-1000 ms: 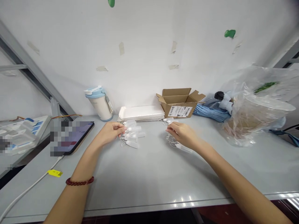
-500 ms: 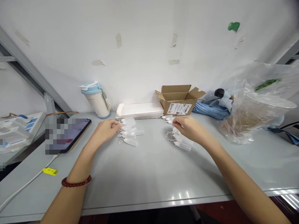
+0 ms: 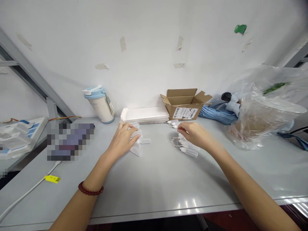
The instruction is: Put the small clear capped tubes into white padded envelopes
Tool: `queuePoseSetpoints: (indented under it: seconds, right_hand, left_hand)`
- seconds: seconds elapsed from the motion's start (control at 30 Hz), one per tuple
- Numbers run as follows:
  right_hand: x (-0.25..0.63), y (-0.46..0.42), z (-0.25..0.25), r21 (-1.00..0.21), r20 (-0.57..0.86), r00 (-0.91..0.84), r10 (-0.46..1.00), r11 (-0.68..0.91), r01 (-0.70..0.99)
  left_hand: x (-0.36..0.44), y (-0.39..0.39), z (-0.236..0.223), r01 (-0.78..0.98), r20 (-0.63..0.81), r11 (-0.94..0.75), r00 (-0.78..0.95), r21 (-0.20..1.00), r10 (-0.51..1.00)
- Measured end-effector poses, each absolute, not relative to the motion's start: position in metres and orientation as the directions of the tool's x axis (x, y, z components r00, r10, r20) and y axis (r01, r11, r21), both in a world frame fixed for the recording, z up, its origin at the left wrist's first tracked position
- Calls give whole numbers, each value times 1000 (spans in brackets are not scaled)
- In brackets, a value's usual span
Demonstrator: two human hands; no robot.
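Note:
My left hand (image 3: 124, 138) lies over the left group of small translucent tubes (image 3: 135, 149), touching them, with thumb and fingers apart. It hides most of that group. One tube (image 3: 145, 141) sticks out to the right of the thumb. My right hand (image 3: 193, 133) is closed in a pinch above the right group of tubes (image 3: 189, 151), which have white tips and thin string loops. Whatever its fingertips hold, if anything, is hidden. Just left of those fingertips lie a few more tubes (image 3: 172, 123), near the cardboard box.
Behind the tubes are a stack of flat white boxes (image 3: 146, 114) and an open cardboard box (image 3: 184, 107). A tumbler (image 3: 101, 106) stands at back left, near a phone (image 3: 71, 142) with a cable. Blue cloth (image 3: 218, 114) and a plastic-wrapped tub (image 3: 267, 118) are at right.
My left hand has moved right and spread over the left tubes, covering more of them. My right hand stays pinched in nearly the same place.

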State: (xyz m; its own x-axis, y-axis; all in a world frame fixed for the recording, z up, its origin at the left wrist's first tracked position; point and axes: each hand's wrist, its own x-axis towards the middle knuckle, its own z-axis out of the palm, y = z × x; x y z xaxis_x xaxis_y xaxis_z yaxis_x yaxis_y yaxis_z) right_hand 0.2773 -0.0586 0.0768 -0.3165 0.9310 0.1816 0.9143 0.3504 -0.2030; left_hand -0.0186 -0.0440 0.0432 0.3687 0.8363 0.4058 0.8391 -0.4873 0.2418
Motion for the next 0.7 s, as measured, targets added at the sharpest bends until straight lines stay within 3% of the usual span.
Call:
queuePoseSetpoints:
  seconds: [0.27, 0.5, 0.7]
  right_hand:
    - [283, -57, 79, -218, 162, -316, 935, 346, 913]
    - [284, -59, 82, -315, 67, -347, 935, 350, 882]
    - [288, -61, 85, -197, 21, -309, 951, 307, 931]
  left_hand:
    - [-16, -46, 48, 833, 433, -479, 336, 279, 836]
    - [-13, -46, 48, 847, 467, -443, 277, 293, 840]
    - [-9, -48, 50, 849, 458, -438, 276, 296, 845]
